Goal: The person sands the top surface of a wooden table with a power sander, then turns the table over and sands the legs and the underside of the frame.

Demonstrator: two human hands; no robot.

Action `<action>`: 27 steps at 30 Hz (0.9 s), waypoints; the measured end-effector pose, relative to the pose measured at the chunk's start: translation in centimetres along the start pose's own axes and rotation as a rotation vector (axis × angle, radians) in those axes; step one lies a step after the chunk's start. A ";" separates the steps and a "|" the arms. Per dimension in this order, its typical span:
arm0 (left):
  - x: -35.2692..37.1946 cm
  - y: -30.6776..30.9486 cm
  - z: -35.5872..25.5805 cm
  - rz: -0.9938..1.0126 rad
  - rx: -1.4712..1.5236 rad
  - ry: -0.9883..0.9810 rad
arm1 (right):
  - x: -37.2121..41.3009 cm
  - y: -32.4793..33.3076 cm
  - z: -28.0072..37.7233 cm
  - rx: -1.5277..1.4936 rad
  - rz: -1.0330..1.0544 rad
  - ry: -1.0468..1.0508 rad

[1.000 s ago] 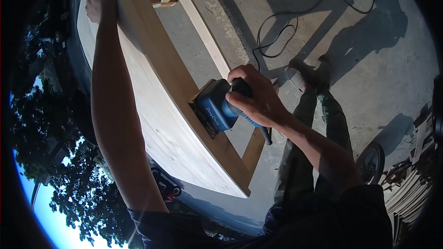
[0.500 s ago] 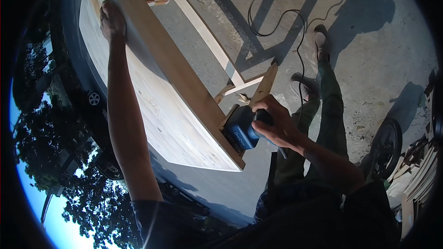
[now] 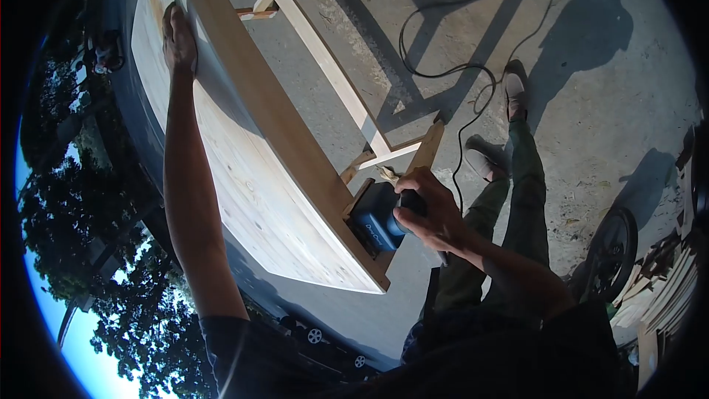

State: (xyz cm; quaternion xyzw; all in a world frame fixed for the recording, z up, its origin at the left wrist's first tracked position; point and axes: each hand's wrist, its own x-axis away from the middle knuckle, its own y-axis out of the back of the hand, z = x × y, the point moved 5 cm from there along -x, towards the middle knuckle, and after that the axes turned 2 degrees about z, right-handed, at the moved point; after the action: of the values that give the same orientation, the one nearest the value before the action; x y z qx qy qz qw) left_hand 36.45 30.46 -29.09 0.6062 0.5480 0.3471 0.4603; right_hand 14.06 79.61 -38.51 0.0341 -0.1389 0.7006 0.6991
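A blue power sander (image 3: 375, 218) sits against the long edge of a pale wooden tabletop (image 3: 244, 170), near its lower corner. Wrapped round the sander's dark grip is my right hand (image 3: 432, 213). My left hand (image 3: 179, 43) lies on the tabletop's flat face towards the far end, fingers stretched out and partly in shadow. The tabletop is tilted, its thick edge facing the wooden frame legs (image 3: 332, 66). A black cord (image 3: 473, 122) trails over the ground.
My shoes (image 3: 517, 92) stand on the concrete (image 3: 591, 125) right of the frame. At the lower right are a black wheel (image 3: 617, 251) and stacked wood strips (image 3: 668, 292). Trees and parked vehicles show at the left.
The view has shifted slightly, moving the tabletop's near corner lower in the picture. The sander stays at the edge in my right hand, and my left hand's fingers look straighter.
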 end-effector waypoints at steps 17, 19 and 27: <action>-12.1 0.2 0.4 0.008 -0.139 -0.038 | -34.9 1.5 9.1 -0.023 0.004 0.065; -11.7 0.5 -0.3 0.019 -0.163 -0.017 | -39.2 1.5 10.3 -0.058 0.004 0.043; -11.4 0.8 -2.2 0.099 -0.151 0.024 | -54.7 2.4 14.2 -0.068 -0.030 0.075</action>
State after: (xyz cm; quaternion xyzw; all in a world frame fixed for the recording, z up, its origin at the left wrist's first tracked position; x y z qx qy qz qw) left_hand 32.87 19.70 -26.66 0.5917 0.4951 0.4170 0.4805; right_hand 10.68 23.18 -38.53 -0.0138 -0.1359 0.6856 0.7150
